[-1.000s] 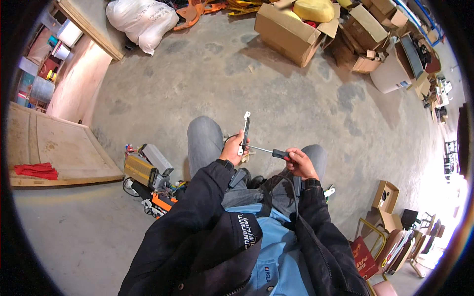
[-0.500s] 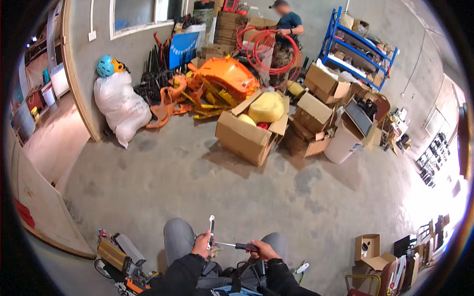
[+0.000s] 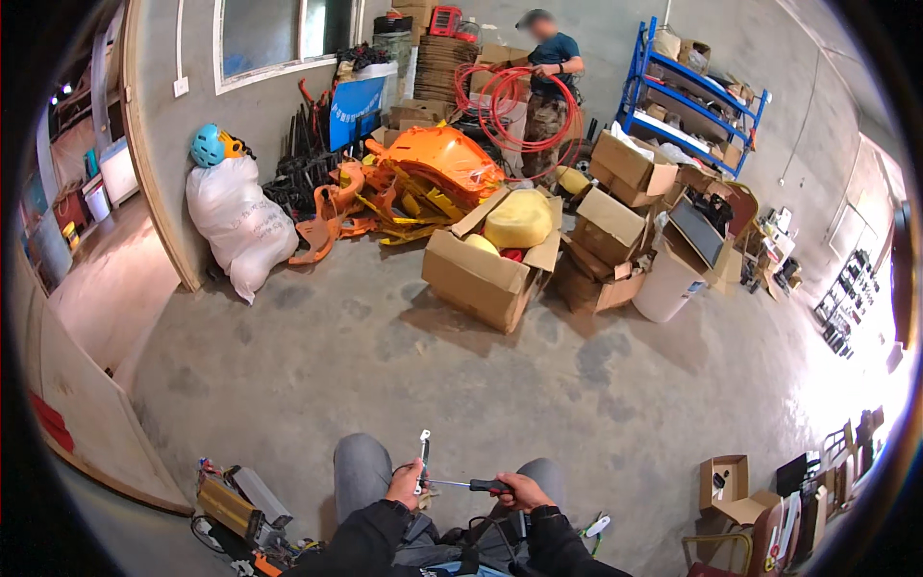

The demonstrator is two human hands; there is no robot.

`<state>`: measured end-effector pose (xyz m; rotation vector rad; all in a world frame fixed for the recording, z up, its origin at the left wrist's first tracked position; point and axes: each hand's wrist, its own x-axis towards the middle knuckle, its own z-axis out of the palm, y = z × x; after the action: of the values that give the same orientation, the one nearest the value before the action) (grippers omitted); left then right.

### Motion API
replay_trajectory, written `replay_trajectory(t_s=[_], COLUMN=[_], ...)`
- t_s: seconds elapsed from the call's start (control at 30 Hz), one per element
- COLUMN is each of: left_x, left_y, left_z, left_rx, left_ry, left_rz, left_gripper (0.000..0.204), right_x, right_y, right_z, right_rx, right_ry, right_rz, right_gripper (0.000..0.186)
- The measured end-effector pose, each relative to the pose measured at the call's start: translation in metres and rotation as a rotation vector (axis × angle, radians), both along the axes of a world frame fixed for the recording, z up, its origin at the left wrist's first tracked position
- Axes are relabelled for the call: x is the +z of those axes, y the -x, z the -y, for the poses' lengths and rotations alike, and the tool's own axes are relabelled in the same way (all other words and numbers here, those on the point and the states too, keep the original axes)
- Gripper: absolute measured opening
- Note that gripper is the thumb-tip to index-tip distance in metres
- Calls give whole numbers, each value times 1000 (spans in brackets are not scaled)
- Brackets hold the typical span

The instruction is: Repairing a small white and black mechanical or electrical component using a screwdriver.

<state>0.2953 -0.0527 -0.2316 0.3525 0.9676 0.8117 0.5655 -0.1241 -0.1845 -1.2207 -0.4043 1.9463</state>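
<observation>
A slim black-and-white metal part [image 3: 424, 444] stands roughly upright in my left hand [image 3: 406, 486], low in the view between my knees. Closed round a screwdriver [image 3: 484, 486] with a dark handle is my right hand [image 3: 522, 491]; its shaft points left and reaches the part, though the tip is too small to make out. A pile of electronic units [image 3: 231, 505], gold and silver, lies on the floor beside my left knee.
A person [image 3: 553, 53] in dark clothes stands at the back holding red hose loops [image 3: 519, 101]. Cardboard boxes [image 3: 471, 279], orange plastic parts [image 3: 433, 159], a white sack [image 3: 236, 226] and blue shelving [image 3: 692, 96] fill the back. A doorway [image 3: 106, 250] is left, chairs [image 3: 779, 529] right.
My view has tilted up from my lap to the room, bringing the person and shelving into sight. My hands still hold the part and screwdriver, appearing lower in the picture.
</observation>
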Motion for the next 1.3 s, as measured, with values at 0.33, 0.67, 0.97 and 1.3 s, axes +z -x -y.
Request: replay_trajectory(t_s=[0.33,0.67,0.97,1.3], left_x=[-9,-19,-18,-8], left_y=[4,4,8,11], left_z=[-1,-7,-2,21], left_rx=[-30,-20,1,-72], left_ry=[44,53,54,54], left_rz=[18,11,-52,-104], left_gripper=[28,30,29,33], right_x=[-5,-25,-5,-15], right_y=[4,-2,3,5], right_z=[0,-2,-2,15], right_rx=[35,44,108,68], right_ry=[36,22,80,81], right_rz=[76,59,58,181], right_gripper=[34,33,45,34])
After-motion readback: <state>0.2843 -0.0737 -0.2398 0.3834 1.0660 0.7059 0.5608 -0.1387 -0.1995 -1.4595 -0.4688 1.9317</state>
